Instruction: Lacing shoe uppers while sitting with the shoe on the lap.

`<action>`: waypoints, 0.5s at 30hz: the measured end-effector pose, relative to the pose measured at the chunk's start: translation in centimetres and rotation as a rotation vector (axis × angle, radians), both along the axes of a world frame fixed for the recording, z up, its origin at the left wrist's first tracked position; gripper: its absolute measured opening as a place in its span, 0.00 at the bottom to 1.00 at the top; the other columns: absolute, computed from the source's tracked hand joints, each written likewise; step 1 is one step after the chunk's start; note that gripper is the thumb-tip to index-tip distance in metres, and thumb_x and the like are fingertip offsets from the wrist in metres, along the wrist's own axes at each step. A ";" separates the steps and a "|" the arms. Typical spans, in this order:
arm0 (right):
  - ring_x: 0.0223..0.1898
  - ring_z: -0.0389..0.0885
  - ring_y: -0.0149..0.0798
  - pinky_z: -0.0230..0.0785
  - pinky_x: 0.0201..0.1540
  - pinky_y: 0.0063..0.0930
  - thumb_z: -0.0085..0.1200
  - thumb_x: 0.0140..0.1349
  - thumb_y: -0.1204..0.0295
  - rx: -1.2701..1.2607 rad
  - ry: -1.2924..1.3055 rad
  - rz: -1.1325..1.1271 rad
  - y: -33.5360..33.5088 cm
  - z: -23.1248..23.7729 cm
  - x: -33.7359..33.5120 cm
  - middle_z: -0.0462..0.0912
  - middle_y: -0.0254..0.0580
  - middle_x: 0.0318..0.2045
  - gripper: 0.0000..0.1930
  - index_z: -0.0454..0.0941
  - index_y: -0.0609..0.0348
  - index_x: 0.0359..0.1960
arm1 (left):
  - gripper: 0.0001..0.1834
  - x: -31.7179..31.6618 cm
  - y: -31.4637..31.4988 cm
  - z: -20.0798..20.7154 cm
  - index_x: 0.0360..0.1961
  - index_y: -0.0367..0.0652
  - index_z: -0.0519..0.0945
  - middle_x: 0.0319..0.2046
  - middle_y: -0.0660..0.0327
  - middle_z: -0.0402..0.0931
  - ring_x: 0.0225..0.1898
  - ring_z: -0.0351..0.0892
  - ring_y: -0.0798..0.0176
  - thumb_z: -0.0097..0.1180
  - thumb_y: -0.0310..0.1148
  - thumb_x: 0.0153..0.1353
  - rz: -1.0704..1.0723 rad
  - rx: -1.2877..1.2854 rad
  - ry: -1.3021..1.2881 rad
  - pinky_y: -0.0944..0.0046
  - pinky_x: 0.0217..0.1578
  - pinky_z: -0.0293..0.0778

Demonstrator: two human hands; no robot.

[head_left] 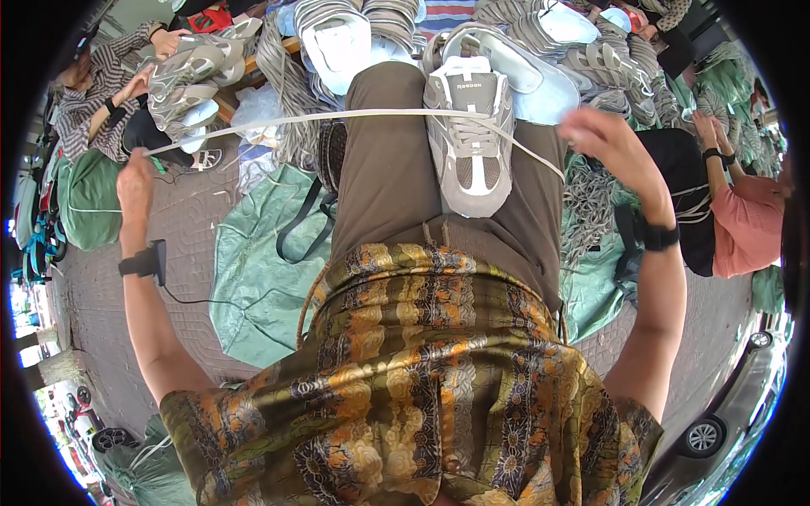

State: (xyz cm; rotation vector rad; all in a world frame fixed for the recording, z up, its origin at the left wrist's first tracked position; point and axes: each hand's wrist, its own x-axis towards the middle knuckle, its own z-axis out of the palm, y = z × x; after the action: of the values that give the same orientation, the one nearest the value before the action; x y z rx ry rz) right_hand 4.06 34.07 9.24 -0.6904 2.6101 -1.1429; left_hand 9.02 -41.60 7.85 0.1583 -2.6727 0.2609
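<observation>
A grey and white sneaker upper [477, 190] rests on my brown-trousered thighs, its toe toward me and its laces partly threaded. A pale flat shoelace [337, 115] crosses its eyelet area. My left hand [135, 187], far out to the left, is closed on one end of this lace, which runs nearly straight to the shoe. The lace's other part slants down over my right thigh. Just beyond that part hangs my right hand [609, 142], raised with bent fingers. Those fingers are blurred, and whether they pinch anything I cannot make out.
Stacked shoe uppers [333, 42] with pale blue undersides lie ahead. Loose laces [591, 207] sit on green sacking at my right. A green bag [253, 261] lies on the paving to my left. Co-workers sit at both sides, one in a striped shirt [110, 72], another in pink [747, 223].
</observation>
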 end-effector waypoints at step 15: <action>0.45 0.83 0.36 0.77 0.34 0.23 0.54 0.67 0.68 -0.749 -0.369 0.425 -19.6 7.7 0.2 0.82 0.47 0.43 0.17 0.74 0.66 0.52 | 0.35 -1.4 36.8 14.1 0.61 0.31 0.64 0.30 0.59 0.72 0.26 0.78 0.62 0.63 0.27 0.52 -1.097 -0.242 0.118 0.61 0.24 0.75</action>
State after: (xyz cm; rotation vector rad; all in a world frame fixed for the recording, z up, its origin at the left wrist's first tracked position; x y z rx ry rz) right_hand 4.28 14.49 16.98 -0.9799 1.5931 -1.8709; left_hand 7.63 -4.80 21.94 -1.2625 -2.1888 0.1897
